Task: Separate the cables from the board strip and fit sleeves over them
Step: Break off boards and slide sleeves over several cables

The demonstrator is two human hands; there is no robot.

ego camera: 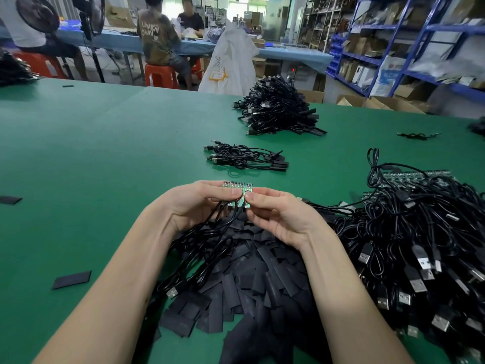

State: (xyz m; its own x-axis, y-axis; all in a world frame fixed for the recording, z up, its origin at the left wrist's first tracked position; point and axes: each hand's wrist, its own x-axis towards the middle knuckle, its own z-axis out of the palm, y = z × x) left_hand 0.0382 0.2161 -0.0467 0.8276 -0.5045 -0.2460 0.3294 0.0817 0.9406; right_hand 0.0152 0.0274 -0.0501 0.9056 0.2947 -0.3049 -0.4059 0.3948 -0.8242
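Fingers (pixel 223 193) of both hands pinch the board strip (pixel 237 187) over the sleeves (pixel 252 261), seemingly snapping off its rightmost cabled board, which next needs sleeving.

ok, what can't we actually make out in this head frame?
- Board strip: its middle is hidden by the left hand and right hand; whether the end board has snapped free is unclear.
- Solder joints: too small.
- Sleeve pile: near part cut off by the bottom edge and forearms.
- Cable heap: cut off at the right edge.
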